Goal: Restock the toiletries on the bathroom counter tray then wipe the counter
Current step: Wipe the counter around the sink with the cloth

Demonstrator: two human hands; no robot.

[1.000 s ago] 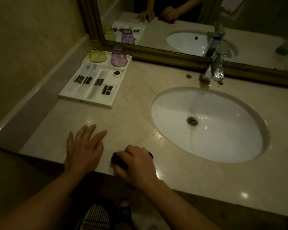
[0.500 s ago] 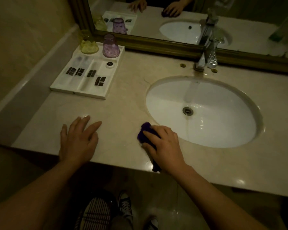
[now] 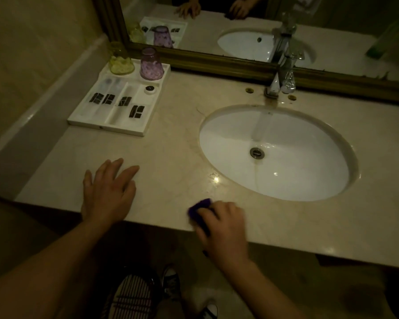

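**Purple cloth back at the front lip: wiping under way**

Right hand (image 3: 221,224) was curled over the purple cloth (image 3: 199,209), fingers bent round it and pressing it to the marble counter (image 3: 171,153). It sat at the front lip, about 7 o'clock from the sink (image 3: 286,180). Hand and cloth were motion-blurred.

Half a second before, the cloth lay further in, against the basin rim. Half a second before that, it was at the front lip again. Reading: short back-and-forth strokes over the strip between basin and edge.

Left hand (image 3: 108,192) lay flat at 9 o'clock from the cloth, fingers straight and spread, holding nothing. Its place had not changed, so it probably served as a brace.

Tray (image 3: 106,127) stood at 10 o'clock from the sink, near the side wall. Sachets (image 3: 108,99) lay in its compartments, with a purple cup (image 3: 151,64) and a yellow cup (image 3: 121,63) at its back.

Judged: restocking done, wiping part-way. The counter beside the tray and at the basin's 3 o'clock side likely remained.
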